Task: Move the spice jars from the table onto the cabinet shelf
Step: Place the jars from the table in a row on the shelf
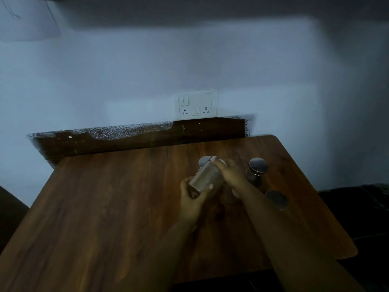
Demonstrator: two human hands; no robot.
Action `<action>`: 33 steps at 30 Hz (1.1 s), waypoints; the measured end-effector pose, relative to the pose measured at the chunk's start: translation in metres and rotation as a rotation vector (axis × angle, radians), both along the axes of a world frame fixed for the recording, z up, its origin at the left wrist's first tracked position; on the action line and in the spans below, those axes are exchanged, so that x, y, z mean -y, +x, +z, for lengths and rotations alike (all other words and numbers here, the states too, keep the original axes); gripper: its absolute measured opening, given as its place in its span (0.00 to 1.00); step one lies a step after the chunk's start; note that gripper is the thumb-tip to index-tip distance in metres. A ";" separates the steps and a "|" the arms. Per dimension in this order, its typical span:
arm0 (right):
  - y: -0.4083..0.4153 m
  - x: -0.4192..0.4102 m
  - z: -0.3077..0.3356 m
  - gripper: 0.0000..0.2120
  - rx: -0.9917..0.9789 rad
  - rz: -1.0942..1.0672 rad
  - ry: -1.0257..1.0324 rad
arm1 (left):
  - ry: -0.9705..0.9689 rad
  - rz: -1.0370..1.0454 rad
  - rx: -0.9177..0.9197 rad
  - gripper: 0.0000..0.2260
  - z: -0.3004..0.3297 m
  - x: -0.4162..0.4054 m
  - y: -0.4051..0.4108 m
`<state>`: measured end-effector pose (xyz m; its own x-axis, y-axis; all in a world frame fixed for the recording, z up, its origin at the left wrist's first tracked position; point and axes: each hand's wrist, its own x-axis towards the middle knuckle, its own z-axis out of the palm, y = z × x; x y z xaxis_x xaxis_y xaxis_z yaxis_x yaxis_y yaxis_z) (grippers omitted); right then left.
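Above the wooden desk, both hands hold one tilted glass spice jar: left hand fingers curled around its base, right hand gripping the lid end. Nearby, three steel-lidded jars stand on the desk.

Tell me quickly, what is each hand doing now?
Left hand: holds the base of the tilted jar.
Right hand: grips the lid end of the same jar.
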<state>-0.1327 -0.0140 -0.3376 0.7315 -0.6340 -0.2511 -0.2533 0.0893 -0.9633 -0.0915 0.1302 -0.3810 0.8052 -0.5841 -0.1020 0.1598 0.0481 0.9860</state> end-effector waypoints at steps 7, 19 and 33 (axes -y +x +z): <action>0.003 0.005 0.005 0.18 0.125 0.026 0.077 | -0.079 -0.277 -0.487 0.27 0.008 -0.013 0.030; 0.018 0.003 0.010 0.23 0.184 0.000 0.226 | -0.097 -0.327 -0.371 0.36 0.014 -0.005 0.044; 0.035 -0.003 0.015 0.18 0.142 0.064 0.236 | 0.099 -0.172 0.312 0.39 0.007 -0.005 0.052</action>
<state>-0.0973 -0.0105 -0.3227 0.8066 -0.5214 -0.2785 -0.1297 0.3035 -0.9440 -0.0397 0.1354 -0.3738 0.6972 -0.7135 0.0697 -0.1517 -0.0518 0.9871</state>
